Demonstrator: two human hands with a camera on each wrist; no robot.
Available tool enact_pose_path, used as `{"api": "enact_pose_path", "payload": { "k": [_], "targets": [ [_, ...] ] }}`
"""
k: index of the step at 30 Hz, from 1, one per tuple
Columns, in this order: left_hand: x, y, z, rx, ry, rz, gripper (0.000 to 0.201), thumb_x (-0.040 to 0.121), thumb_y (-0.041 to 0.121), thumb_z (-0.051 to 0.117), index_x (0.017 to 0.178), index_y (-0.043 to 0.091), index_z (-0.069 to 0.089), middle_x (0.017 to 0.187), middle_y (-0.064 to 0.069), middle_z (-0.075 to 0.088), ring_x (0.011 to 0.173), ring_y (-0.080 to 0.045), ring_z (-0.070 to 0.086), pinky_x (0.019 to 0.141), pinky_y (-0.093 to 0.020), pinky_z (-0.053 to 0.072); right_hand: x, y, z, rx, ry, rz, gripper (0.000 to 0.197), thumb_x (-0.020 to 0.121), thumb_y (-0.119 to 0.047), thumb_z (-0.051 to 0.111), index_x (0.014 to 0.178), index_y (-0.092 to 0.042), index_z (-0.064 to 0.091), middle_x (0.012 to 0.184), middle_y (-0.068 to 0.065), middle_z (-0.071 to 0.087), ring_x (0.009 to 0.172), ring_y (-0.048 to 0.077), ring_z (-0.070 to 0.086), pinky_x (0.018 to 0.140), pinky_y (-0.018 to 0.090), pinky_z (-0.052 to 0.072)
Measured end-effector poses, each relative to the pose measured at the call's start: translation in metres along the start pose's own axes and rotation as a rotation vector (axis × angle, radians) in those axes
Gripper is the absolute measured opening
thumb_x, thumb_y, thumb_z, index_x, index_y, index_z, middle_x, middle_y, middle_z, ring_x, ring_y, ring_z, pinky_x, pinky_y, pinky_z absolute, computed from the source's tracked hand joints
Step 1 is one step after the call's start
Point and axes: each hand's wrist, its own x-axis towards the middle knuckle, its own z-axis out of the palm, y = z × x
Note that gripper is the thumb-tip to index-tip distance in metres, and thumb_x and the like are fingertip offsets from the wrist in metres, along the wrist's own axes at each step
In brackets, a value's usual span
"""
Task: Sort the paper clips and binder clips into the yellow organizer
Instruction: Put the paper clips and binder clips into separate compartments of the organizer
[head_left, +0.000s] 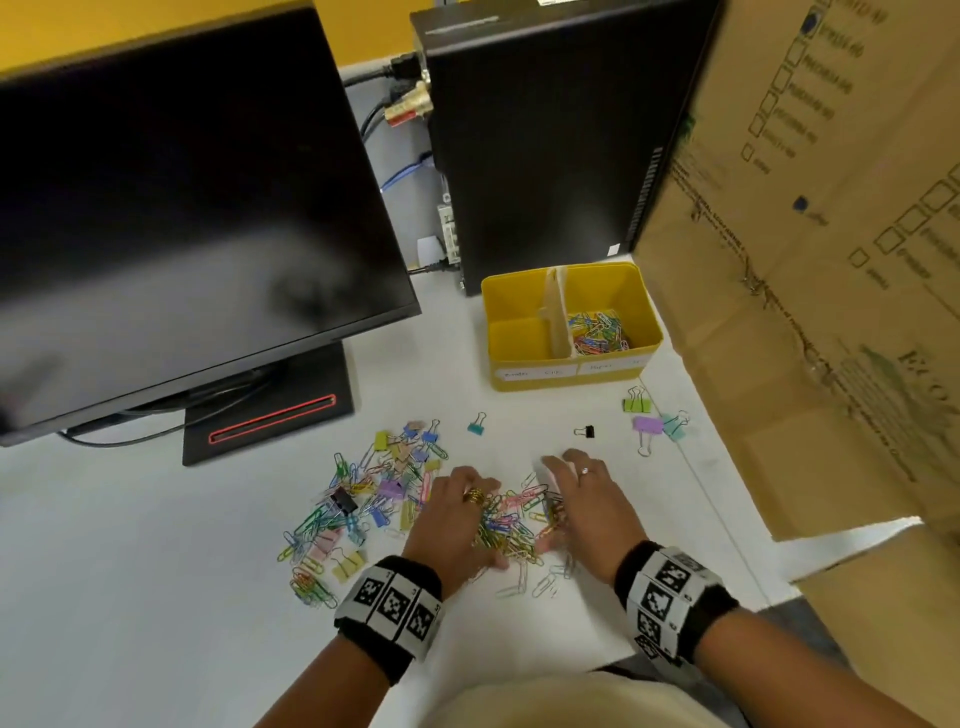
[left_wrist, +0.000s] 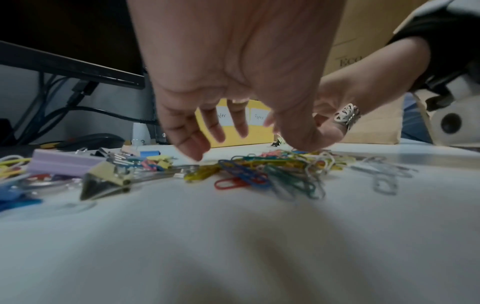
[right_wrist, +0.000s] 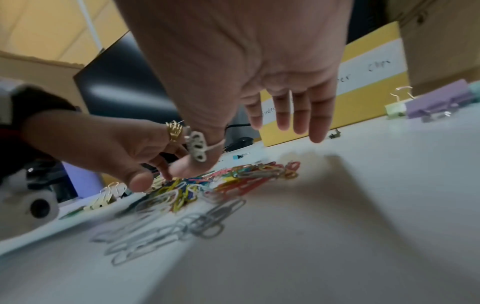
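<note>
Two hands work a heap of coloured paper clips (head_left: 511, 519) on a white desk (head_left: 156, 571), with the yellow organizer (head_left: 571, 374) standing beyond them in front of a black computer tower (head_left: 540, 145). The left hand (head_left: 457, 514) hovers with fingers loosely spread and bent over the pile, nothing visibly gripped; the right hand (head_left: 587, 499) is released too, its fingers straight and angled down beside the heap, the thumb low among the clips. The organizer's right compartment already holds a small tangle of paper clips, while its left compartment looks bare. A larger mixed scatter (head_left: 363, 499) of paper clips and binder clips lies left of the hands, and a few stray binder clips (head_left: 649, 423) sit near the organizer's front. The paper clips appear light, thin and slippery on the smooth desk, and prone to hooking together, so raking them into a cupped bunch likely serves better than pinching singly. The binder clips look stiffer and bulkier, probably easiest taken by the coloured body or the wire handles.
</note>
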Motion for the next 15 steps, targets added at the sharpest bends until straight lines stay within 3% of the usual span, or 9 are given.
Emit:
{"api": "enact_pose_path", "payload": {
  "k": [2, 4, 6, 8, 10, 13, 15],
  "targets": [
    [0.0, 0.002, 0.005, 0.049, -0.026, -0.049, 0.088, 0.067, 0.051, 0.073, 0.139, 0.012, 0.038, 0.141, -0.002, 0.028, 0.128, -0.023, 0.029, 0.108, -0.032, 0.032, 0.005, -0.006, -0.002, -0.047, -0.071, -0.045, 0.104, 0.065, -0.041, 0.076, 0.145, -0.021, 0.013, 0.155, 0.011, 0.013, 0.141, 0.031, 0.015, 0.111, 0.042, 0.031],
    [0.0, 0.005, 0.012, 0.056, -0.035, -0.078, 0.083, 0.073, 0.043, 0.072, 0.14, 0.011, 0.036, 0.14, -0.004, 0.03, 0.127, -0.024, 0.03, 0.11, -0.032, 0.033, 0.009, -0.009, 0.0, -0.089, -0.145, -0.089, 0.086, 0.076, -0.029, 0.07, 0.144, -0.021, 0.017, 0.157, 0.007, 0.009, 0.144, 0.028, 0.008, 0.114, 0.038, 0.025],
    [0.002, 0.009, 0.015, 0.002, -0.01, -0.11, 0.07, 0.08, 0.031, 0.069, 0.139, 0.01, 0.038, 0.139, -0.005, 0.032, 0.126, -0.024, 0.032, 0.11, -0.03, 0.034, 0.011, -0.011, 0.001, -0.156, -0.109, -0.12, 0.054, 0.088, -0.014, 0.054, 0.138, -0.016, 0.033, 0.152, 0.008, 0.026, 0.14, 0.027, 0.02, 0.106, 0.036, 0.035],
    [0.004, 0.011, 0.018, -0.023, 0.023, -0.129, 0.056, 0.086, 0.023, 0.063, 0.137, 0.011, 0.041, 0.139, -0.005, 0.034, 0.125, -0.023, 0.034, 0.109, -0.029, 0.036, 0.01, -0.012, -0.001, -0.219, -0.054, -0.12, 0.037, 0.087, -0.002, 0.048, 0.123, -0.009, 0.046, 0.134, 0.012, 0.046, 0.127, 0.026, 0.037, 0.09, 0.036, 0.045],
    [0.004, 0.012, 0.019, -0.03, 0.05, -0.128, 0.047, 0.091, 0.017, 0.056, 0.136, 0.012, 0.043, 0.137, -0.006, 0.036, 0.123, -0.023, 0.037, 0.107, -0.028, 0.037, 0.008, -0.011, -0.004, -0.256, -0.064, -0.107, 0.036, 0.083, 0.007, 0.048, 0.117, -0.006, 0.049, 0.124, 0.014, 0.051, 0.119, 0.027, 0.042, 0.086, 0.037, 0.045],
    [0.007, 0.013, 0.019, -0.068, 0.096, -0.118, 0.039, 0.093, 0.009, 0.051, 0.132, 0.009, 0.048, 0.132, -0.01, 0.045, 0.122, -0.024, 0.042, 0.105, -0.027, 0.038, 0.008, -0.003, -0.008, -0.242, -0.082, -0.075, 0.039, 0.081, 0.012, 0.043, 0.117, -0.002, 0.047, 0.123, 0.019, 0.05, 0.117, 0.029, 0.044, 0.086, 0.036, 0.04],
    [0.009, 0.014, 0.013, -0.101, 0.109, -0.131, 0.035, 0.092, 0.009, 0.052, 0.127, 0.007, 0.053, 0.126, -0.012, 0.052, 0.118, -0.024, 0.049, 0.1, -0.023, 0.039, 0.012, 0.006, -0.008, -0.191, -0.108, -0.046, 0.04, 0.076, 0.013, 0.049, 0.114, 0.0, 0.046, 0.12, 0.021, 0.052, 0.111, 0.028, 0.047, 0.076, 0.03, 0.034]
  ]
}}
